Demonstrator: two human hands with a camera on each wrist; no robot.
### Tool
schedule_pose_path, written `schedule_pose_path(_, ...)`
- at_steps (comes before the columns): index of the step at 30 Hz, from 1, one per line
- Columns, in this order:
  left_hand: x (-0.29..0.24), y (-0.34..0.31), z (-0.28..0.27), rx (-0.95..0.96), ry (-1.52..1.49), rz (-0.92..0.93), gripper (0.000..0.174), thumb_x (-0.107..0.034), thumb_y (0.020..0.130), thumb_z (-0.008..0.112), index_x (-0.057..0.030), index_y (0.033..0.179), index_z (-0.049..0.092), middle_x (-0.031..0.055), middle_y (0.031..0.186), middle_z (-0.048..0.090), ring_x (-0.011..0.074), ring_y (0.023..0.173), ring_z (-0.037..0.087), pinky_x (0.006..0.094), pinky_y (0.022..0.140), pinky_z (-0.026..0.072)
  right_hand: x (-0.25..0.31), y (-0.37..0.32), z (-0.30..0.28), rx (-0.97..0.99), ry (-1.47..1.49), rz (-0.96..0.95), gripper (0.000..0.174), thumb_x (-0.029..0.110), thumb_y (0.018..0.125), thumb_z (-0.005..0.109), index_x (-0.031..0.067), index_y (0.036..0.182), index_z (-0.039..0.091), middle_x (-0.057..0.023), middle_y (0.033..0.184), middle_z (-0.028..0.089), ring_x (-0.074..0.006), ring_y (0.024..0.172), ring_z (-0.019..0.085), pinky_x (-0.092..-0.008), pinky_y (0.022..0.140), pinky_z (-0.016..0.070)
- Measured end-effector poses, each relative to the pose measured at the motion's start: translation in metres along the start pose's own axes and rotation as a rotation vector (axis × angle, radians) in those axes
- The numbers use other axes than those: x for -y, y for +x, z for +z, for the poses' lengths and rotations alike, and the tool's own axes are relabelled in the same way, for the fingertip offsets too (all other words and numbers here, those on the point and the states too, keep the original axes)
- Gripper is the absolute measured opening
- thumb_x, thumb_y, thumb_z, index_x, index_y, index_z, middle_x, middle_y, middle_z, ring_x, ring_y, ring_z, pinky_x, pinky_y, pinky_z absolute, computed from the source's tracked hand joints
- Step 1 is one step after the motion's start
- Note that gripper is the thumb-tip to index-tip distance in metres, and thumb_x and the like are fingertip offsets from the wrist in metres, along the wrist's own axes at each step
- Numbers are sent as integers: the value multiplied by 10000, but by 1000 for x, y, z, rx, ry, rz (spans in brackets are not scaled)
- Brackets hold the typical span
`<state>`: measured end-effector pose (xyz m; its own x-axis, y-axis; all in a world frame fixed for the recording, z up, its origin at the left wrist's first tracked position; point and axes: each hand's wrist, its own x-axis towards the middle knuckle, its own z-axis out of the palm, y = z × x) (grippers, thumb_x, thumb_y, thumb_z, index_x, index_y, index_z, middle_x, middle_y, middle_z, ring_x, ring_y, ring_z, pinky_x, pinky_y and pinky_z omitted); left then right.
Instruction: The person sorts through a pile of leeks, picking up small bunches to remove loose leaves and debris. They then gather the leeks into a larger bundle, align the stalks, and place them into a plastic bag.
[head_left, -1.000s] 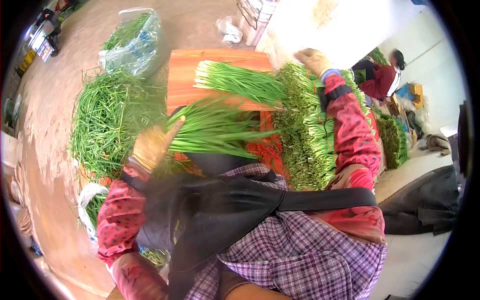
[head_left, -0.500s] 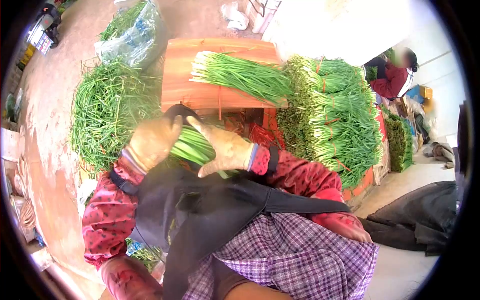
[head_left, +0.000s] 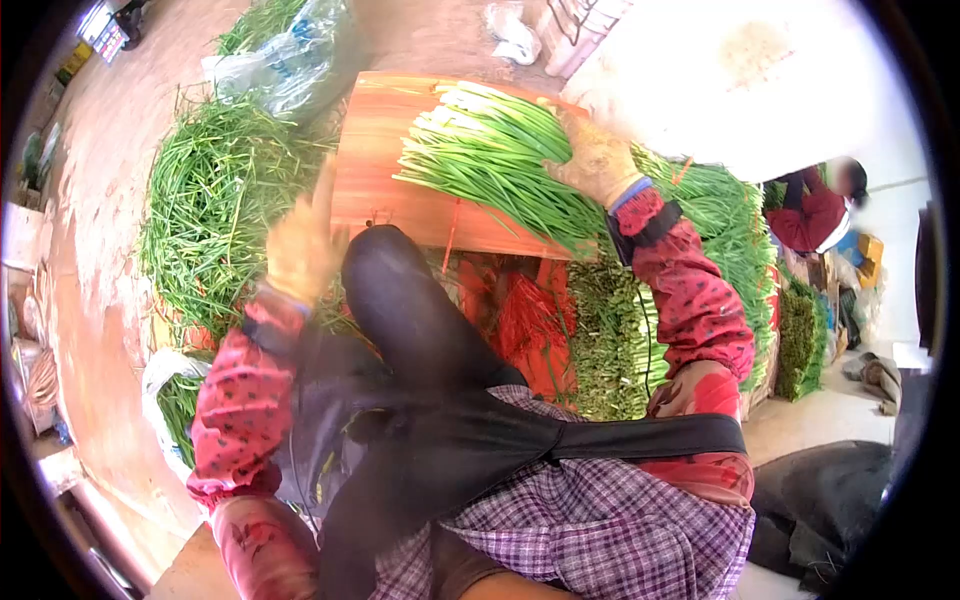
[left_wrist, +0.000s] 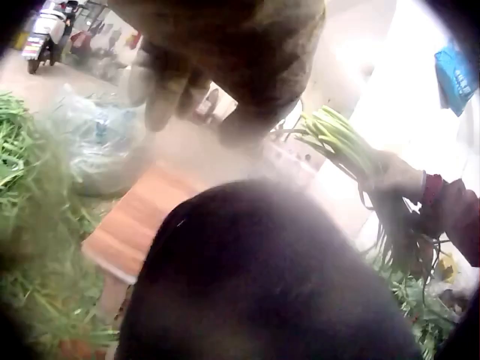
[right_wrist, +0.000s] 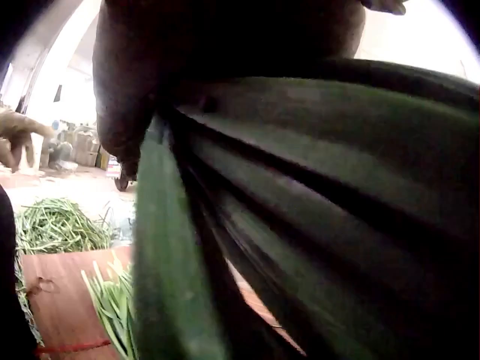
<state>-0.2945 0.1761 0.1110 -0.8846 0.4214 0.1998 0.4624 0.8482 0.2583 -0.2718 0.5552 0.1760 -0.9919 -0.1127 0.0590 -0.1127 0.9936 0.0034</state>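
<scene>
At twelve o'clock in head view, chive bunch [head_left: 500,122] is gripped by right hand [head_left: 595,165] over wood-grained board [head_left: 368,170]; near ten o'clock, left hand [head_left: 300,250] is seen blurred, fingers extended.

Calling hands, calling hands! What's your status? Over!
Left hand blurred, no stalks seen in it. Right hand grips green stalks over orange board. Nothing seen blocking them; dark-covered knee by board's near edge.
</scene>
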Motion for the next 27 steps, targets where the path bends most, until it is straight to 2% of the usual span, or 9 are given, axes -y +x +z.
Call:
schedule_pose_path(3, 28, -49, 39, 112, -130, -96, 857, -181, 777, 686, -159, 1511, 244, 221, 1122, 619, 389, 805, 647, 464, 686, 540, -1, 41, 46, 65, 12, 14, 874, 380, 767, 720, 117, 1481, 288, -201, 1213, 596, -323, 1105, 595, -405, 905, 491)
schedule_pose_path(5, 34, -74, 50, 401, -105, -290, 792, -193, 790, 681, -135, 1485, 306, 208, 1199, 611, 387, 885, 645, 447, 744, 538, 2, 68, 102, 140, 38, 55, 926, 419, 755, 725, 93, 1488, 262, -204, 1260, 568, -340, 1114, 585, -421, 925, 485)
schedule_pose_path(8, 44, -130, 77, 324, -342, -355, 753, -91, 775, 695, -100, 1453, 367, 220, 1266, 581, 363, 980, 645, 413, 842, 527, 32, 74, 180, 94, -73, 135, 1005, 484, 746, 721, 87, 1511, 205, -194, 1356, 504, -361, 1166, 546, -487, 977, 442)
schedule_pose_path(11, 51, -176, 96, 126, -537, -341, 754, -78, 775, 701, -111, 1455, 377, 170, 1037, 677, 322, 897, 662, 388, 797, 524, 27, 76, 171, 222, 30, 168, 1033, 503, 745, 716, 93, 1522, 173, -189, 1363, 499, -358, 1180, 540, -497, 985, 430)
schedule_pose_path(17, 29, -225, 64, 295, -547, -599, 741, -148, 791, 698, -124, 1459, 379, 138, 848, 674, 282, 770, 649, 359, 751, 515, 30, 93, 142, 510, 56, 187, 1180, 544, 668, 761, 91, 1536, 102, -241, 1334, 512, -356, 1133, 577, -440, 981, 455)
schedule_pose_path(19, 30, -242, 57, 139, -486, -568, 713, -158, 809, 690, -147, 1457, 391, 125, 908, 658, 308, 782, 637, 386, 738, 510, 14, 92, 160, 161, -84, -40, 1211, 558, 654, 767, 73, 1534, 89, -256, 1325, 516, -355, 1151, 573, -431, 984, 453)
schedule_pose_path(20, 60, -280, 36, 101, -501, -577, 704, -151, 811, 689, -151, 1452, 399, 122, 910, 651, 310, 786, 636, 384, 735, 512, 78, 82, 136, 198, -120, -13, 1161, 551, 672, 759, 61, 1524, 141, -251, 1318, 524, -353, 1171, 560, -427, 989, 447)
schedule_pose_path(25, 41, -264, -5, -52, -461, -619, 622, -91, 815, 671, -137, 1401, 469, 124, 883, 638, 304, 783, 640, 369, 723, 520, 127, 123, 99, 229, 89, -304, 812, 478, 808, 670, 43, 1431, 382, -215, 1260, 575, -354, 1166, 557, -425, 976, 445)
schedule_pose_path(27, 77, -325, -34, -183, -406, -601, 572, -66, 820, 660, -124, 1369, 508, 131, 887, 640, 300, 780, 643, 362, 722, 521, 261, 90, 83, 114, 153, -637, 666, 444, 863, 618, 45, 1374, 466, -202, 1190, 613, -354, 1109, 588, -422, 944, 462)
